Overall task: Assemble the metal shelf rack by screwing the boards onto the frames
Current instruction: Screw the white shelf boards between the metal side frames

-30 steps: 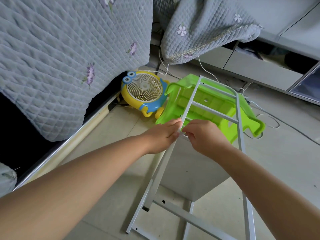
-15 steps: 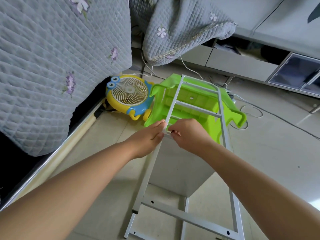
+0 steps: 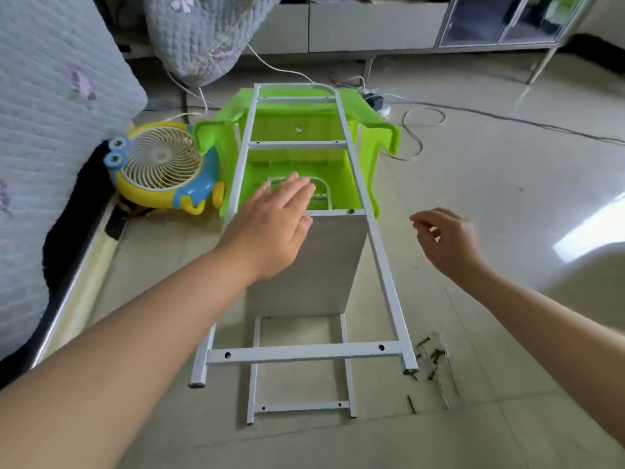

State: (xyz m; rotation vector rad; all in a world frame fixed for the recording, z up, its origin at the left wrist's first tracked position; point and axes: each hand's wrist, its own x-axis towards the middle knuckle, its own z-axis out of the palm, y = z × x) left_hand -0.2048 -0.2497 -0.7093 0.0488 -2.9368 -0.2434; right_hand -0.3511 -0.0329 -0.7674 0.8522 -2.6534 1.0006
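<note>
Leaning on the green stool (image 3: 384, 130), your white frame (image 3: 358, 184) crosses the floor with the grey board (image 3: 324, 265) standing under it. Your left hand (image 3: 270, 228) hovers flat, fingers straight; your right hand (image 3: 446, 238) hangs loosely curled, holding nothing. Screws (image 3: 429, 360) lie beside the frame's foot.

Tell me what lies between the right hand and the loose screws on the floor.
Nothing visible does. The right hand hangs open above bare floor, right of the frame. The screws lie nearer the camera beside the frame's near right foot, only open tile between.
</note>
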